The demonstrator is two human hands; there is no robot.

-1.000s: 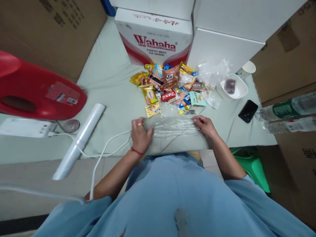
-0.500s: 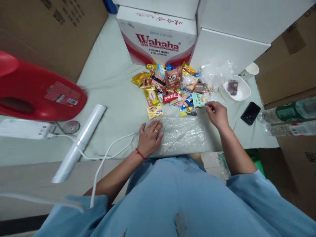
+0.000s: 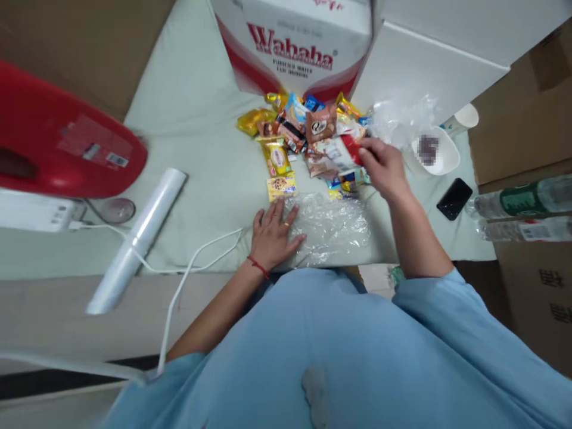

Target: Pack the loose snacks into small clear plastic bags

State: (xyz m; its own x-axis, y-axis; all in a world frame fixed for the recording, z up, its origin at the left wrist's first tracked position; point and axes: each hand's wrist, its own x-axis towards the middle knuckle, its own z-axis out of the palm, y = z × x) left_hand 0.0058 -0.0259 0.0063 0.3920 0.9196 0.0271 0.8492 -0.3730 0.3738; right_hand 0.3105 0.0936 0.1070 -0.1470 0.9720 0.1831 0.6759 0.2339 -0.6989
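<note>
My left hand (image 3: 274,235) lies flat on the cloth with its fingers spread, at the left edge of a clear plastic bag (image 3: 333,226). Pinched in my right hand (image 3: 385,167) is a red-and-white snack packet (image 3: 342,154), held by its red end over the pile. Around it lie several wrapped snacks: a brown packet (image 3: 320,124), a yellow packet (image 3: 276,156) and an orange-yellow packet (image 3: 254,122). Just beyond my left fingertips is a small yellow cookie packet (image 3: 282,186). The right hand and its packet cover part of the pile.
Behind the pile stands a white-and-red water carton (image 3: 295,53). To the right are a white bowl (image 3: 440,164), a paper cup (image 3: 462,119), a black phone (image 3: 454,199) and plastic bottles (image 3: 521,202). A red jug (image 3: 67,137), a plastic film roll (image 3: 138,238) and a white cable (image 3: 196,256) occupy the left.
My right hand has moved up and left, leaving the light green packet and taking hold of the red-and-white packet. The left hand stays flat, fingers spread wider. The whole view has shifted slightly.
</note>
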